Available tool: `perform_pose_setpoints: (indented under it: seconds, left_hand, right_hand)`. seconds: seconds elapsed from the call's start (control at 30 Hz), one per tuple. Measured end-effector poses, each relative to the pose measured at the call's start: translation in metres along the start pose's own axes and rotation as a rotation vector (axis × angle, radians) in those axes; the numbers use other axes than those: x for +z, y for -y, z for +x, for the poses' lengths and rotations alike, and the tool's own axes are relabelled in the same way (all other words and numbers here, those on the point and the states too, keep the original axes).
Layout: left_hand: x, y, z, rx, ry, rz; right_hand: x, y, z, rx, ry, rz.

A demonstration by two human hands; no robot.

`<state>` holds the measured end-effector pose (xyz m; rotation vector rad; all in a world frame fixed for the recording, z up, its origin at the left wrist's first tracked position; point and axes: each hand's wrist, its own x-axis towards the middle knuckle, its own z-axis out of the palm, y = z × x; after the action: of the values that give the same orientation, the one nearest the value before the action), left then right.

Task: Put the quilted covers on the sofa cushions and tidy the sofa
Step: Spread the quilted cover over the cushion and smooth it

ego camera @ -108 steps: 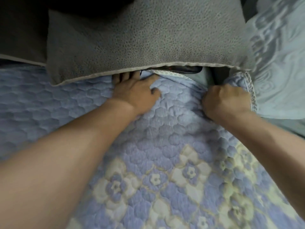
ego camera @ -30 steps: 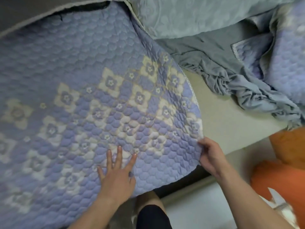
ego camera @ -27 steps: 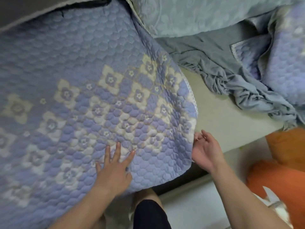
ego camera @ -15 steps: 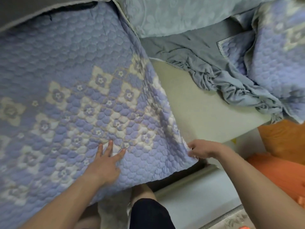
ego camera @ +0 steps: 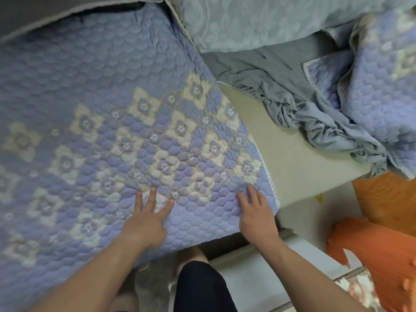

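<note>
Quilted cover point(ego camera: 126, 131) is spread over the seat cushion, its lace-trimmed edge along the cushion's right side. Left hand point(ego camera: 146, 224) and right hand point(ego camera: 256, 217) are pressed flat, fingers spread, near the front edge. Second quilted cover point(ego camera: 380, 102) is bunched at the bare cushion's point(ego camera: 292, 158) far right corner.

A home sitting area. A sofa cushion point(ego camera: 292, 154), bare and beige, adjoins a quilted cover point(ego camera: 112, 109) with floral patchwork and lace edging. Beyond the cushion lie a crumpled grey sheet point(ego camera: 315, 109), a second quilt point(ego camera: 382, 97) and a pale pillow point(ego camera: 247, 19). Right of the cushion, on the floor, lie orange fabric point(ego camera: 382, 244) and a patterned rug point(ego camera: 358, 287).
</note>
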<state>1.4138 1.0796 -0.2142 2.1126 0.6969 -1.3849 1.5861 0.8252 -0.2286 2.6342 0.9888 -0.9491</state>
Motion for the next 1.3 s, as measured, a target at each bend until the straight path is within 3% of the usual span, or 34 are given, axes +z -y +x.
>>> perform_pose_setpoints:
  seconds: [0.07,0.13,0.2,0.3,0.37,0.47,0.5,0.57,0.63,0.7,0.77,0.83,0.9,1.0,1.1,1.17,1.3]
  left_hand:
    - [0.004,0.005,-0.008,0.064,-0.043,-0.098]
    - [0.013,0.01,-0.016,0.124,-0.143,-0.254]
    - [0.033,0.03,-0.043,0.062,-0.229,-0.404]
    - [0.072,0.056,-0.075,-0.095,-0.288,-0.539]
    - [0.098,0.081,-0.096,-0.171,-0.276,-0.697]
    - [0.138,0.143,-0.131,-0.314,-0.256,-0.887]
    - [0.172,0.186,-0.151,-0.385,-0.299,-0.941]
    - [0.213,0.237,-0.172,-0.428,-0.357,-0.99]
    - [0.268,0.3,-0.198,-0.465,-0.408,-1.01]
    - [0.326,0.359,-0.232,-0.518,-0.467,-0.986]
    - [0.381,0.415,-0.274,-0.597,-0.487,-0.973]
    - [0.427,0.456,-0.308,-0.669,-0.511,-1.036]
    - [0.464,0.492,-0.337,-0.736,-0.521,-1.092]
    - [0.499,0.525,-0.346,-0.758,-0.553,-1.169]
    - [0.506,0.539,-0.333,-0.739,-0.577,-1.253]
    - [0.499,0.545,-0.323,-0.727,-0.576,-1.331]
    - [0.489,0.563,-0.296,-0.66,-0.519,-1.399]
  right_hand:
    - [0.004,-0.001,0.001,0.201,0.178,-0.113]
    - [-0.01,0.03,0.006,0.403,0.295,0.027]
    - [-0.032,0.092,0.013,0.385,0.328,0.178]
    - [-0.057,0.169,0.011,0.007,0.162,0.109]
    - [-0.061,0.22,0.006,-0.213,0.141,0.003]
    - [-0.037,0.32,-0.01,-0.466,0.154,-0.208]
    - [-0.012,0.38,-0.029,-0.625,0.128,-0.297]
    - [0.021,0.439,-0.053,-0.866,0.114,-0.432]
    - [0.058,0.481,-0.072,-0.958,0.152,-0.599]
    - [0.09,0.509,-0.085,-0.791,0.152,-0.835]
    - [0.107,0.551,-0.106,-0.484,0.177,-0.964]
    - [0.117,0.605,-0.128,-0.35,0.361,-0.994]
    - [0.127,0.674,-0.152,-0.408,0.479,-0.906]
    - [0.141,0.757,-0.203,-0.555,0.403,-0.676]
    - [0.167,0.801,-0.248,-0.782,0.408,-0.375]
    - [0.186,0.809,-0.259,-0.822,0.466,-0.346]
    - [0.195,0.826,-0.225,-0.712,0.041,-0.343]
